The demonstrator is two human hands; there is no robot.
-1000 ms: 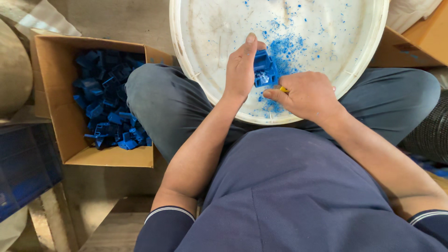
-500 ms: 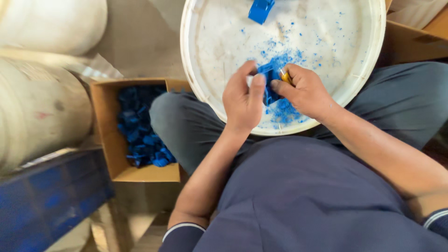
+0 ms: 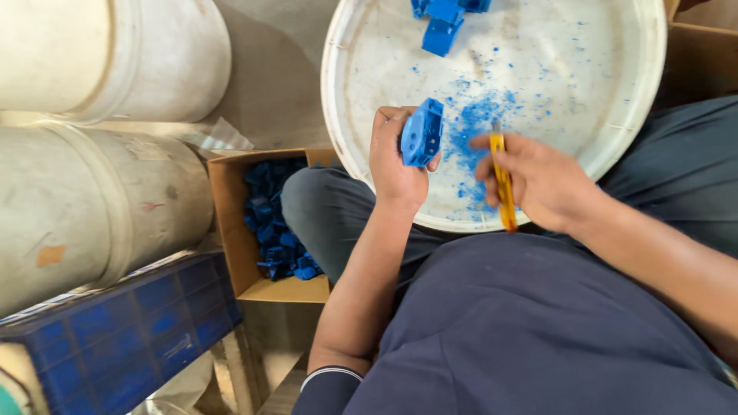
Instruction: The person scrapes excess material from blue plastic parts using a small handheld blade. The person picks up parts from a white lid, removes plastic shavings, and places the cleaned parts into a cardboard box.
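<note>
Head view looks down on our lap, where a round white tray (image 3: 615, 115) rests across our knees, dusted with blue shavings (image 3: 480, 123). Our left hand (image 3: 396, 157) has its fingers closed around a blue plastic part (image 3: 421, 134), held just above the tray's near rim. Our right hand (image 3: 542, 180) has its fingers wrapped around a yellow-handled knife (image 3: 503, 184) close beside that part. We judge the main risk is the knife slipping off the plastic toward our left fingers (image 3: 384, 119), since the two hands work so near each other. The tray sits on our legs only, so a shift of a knee could tip it and scatter the other blue parts (image 3: 444, 23) at its far side. Finished pieces could also miss the cardboard box (image 3: 231, 230) by our left leg.
</note>
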